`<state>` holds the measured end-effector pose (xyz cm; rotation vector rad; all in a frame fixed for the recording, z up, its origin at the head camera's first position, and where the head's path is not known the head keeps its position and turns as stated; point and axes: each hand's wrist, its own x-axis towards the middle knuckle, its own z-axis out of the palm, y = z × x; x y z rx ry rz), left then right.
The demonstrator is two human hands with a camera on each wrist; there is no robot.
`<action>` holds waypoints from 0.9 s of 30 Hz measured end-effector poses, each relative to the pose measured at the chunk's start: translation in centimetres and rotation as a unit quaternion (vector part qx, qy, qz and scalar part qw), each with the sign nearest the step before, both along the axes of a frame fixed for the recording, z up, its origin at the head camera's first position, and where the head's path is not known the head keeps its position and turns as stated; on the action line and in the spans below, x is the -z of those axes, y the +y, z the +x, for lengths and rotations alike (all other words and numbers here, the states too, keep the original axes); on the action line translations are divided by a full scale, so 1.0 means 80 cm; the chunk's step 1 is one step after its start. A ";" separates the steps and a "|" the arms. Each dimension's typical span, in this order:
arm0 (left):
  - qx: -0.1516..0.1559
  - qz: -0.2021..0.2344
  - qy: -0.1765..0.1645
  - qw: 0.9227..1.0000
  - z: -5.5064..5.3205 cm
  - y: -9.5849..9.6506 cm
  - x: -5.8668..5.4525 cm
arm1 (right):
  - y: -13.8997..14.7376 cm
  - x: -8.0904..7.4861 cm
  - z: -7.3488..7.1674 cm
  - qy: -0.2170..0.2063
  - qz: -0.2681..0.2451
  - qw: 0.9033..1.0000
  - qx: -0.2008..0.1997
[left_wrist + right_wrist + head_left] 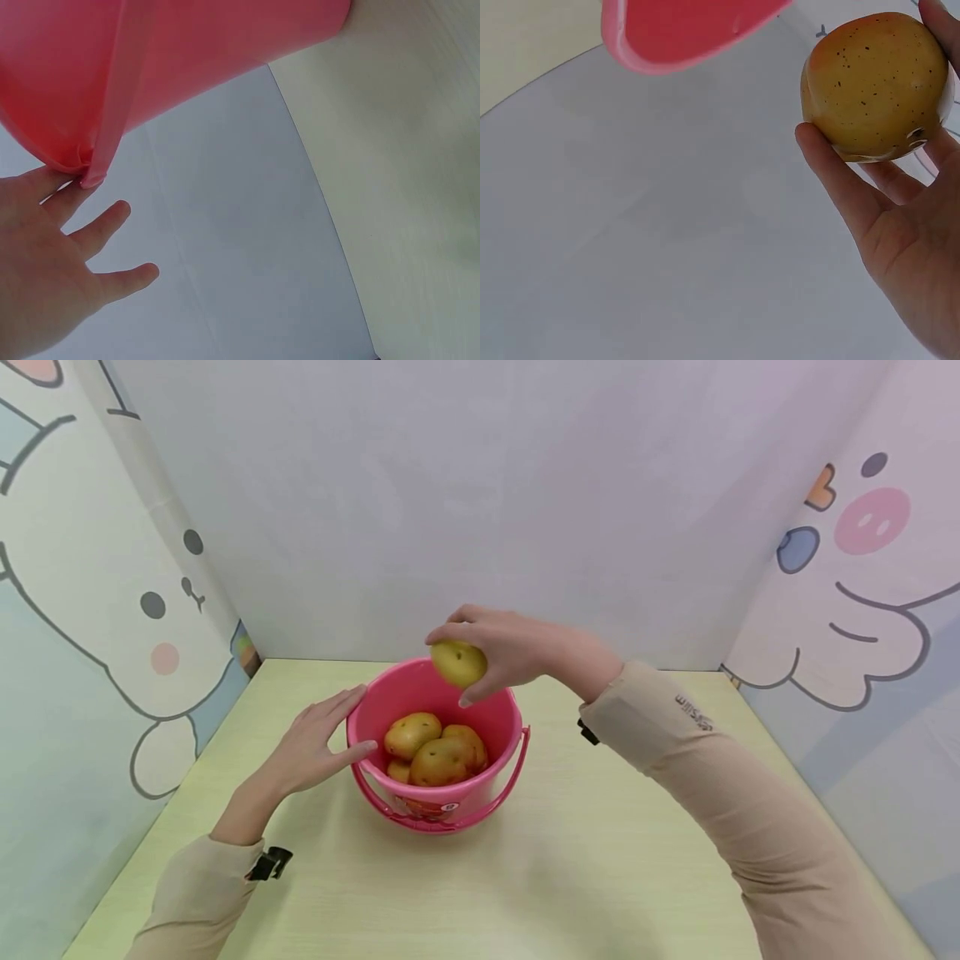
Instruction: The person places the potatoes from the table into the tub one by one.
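A pink bucket [360, 727] with its handle hanging down stands upright, several yellow mangoes [438, 762] with a reddish tinge lying inside. Above the far right part of its rim, my right hand [510, 647] grips another mango [459, 662]. In the right wrist view this mango [877, 86] is glossy and dark-speckled, with fingers and thumb around its sides. My left hand [318, 743] rests against the bucket's left side, fingers extended and thumb over the rim. From the left wrist view, the left hand's [45, 262] fingertips meet the bucket's rim beside the handle joint.
The bucket is on a pale wood-grain table [600, 827]. Behind the table rises a plain light wall [480, 510]. Cartoon-printed panels flank it, a white animal [112, 568] on the left and a pink-nosed one [873, 560] on the right.
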<state>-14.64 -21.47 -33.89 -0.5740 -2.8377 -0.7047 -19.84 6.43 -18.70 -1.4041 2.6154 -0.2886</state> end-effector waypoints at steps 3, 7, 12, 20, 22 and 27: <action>-0.001 0.001 -0.001 1.000 0.000 0.000 0.001 | -0.010 0.003 -0.004 -0.008 0.005 1.000 0.001; -0.002 0.001 -0.001 1.000 0.000 0.000 0.001 | -0.023 0.008 -0.008 -0.020 0.014 1.000 0.013; -0.004 0.000 -0.004 1.000 0.000 0.001 0.001 | -0.040 0.016 -0.013 -0.039 0.036 0.998 0.039; -0.004 -0.001 -0.007 1.000 -0.001 0.001 0.003 | -0.059 0.031 -0.025 -0.091 0.053 0.991 0.088; -0.003 -0.001 -0.005 1.000 -0.002 0.001 0.003 | -0.062 0.035 -0.027 -0.104 0.051 0.988 0.104; -0.001 0.000 -0.004 1.000 -0.002 0.001 0.002 | -0.069 0.043 -0.032 -0.142 0.042 0.978 0.146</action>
